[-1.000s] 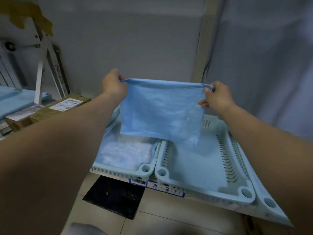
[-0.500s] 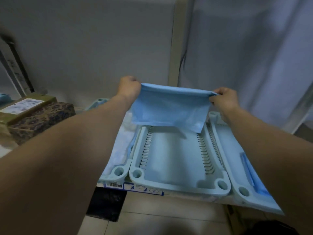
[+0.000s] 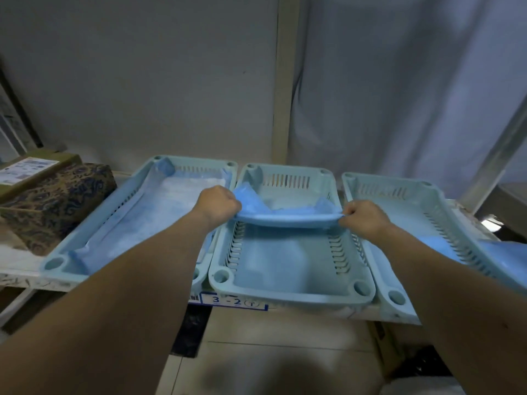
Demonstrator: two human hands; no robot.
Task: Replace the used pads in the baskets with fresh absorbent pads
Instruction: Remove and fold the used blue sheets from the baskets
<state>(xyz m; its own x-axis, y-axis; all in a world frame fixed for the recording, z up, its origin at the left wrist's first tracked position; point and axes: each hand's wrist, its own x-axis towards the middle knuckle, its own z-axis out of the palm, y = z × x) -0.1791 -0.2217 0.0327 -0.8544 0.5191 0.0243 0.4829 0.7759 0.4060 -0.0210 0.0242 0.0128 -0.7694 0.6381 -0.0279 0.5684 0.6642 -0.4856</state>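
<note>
The curled fingers of the left hand (image 3: 219, 203) and of the right hand (image 3: 361, 218) each pinch one end of a blue pad (image 3: 285, 213), stretched between them. The pad hangs over the middle basket (image 3: 288, 295); its far part droops inside this basket. Left of the middle basket, a second basket (image 3: 54, 263) holds a spread pad (image 3: 159, 223). Right of it stands a third basket (image 3: 396, 297). All are on a counter (image 3: 17, 269).
</note>
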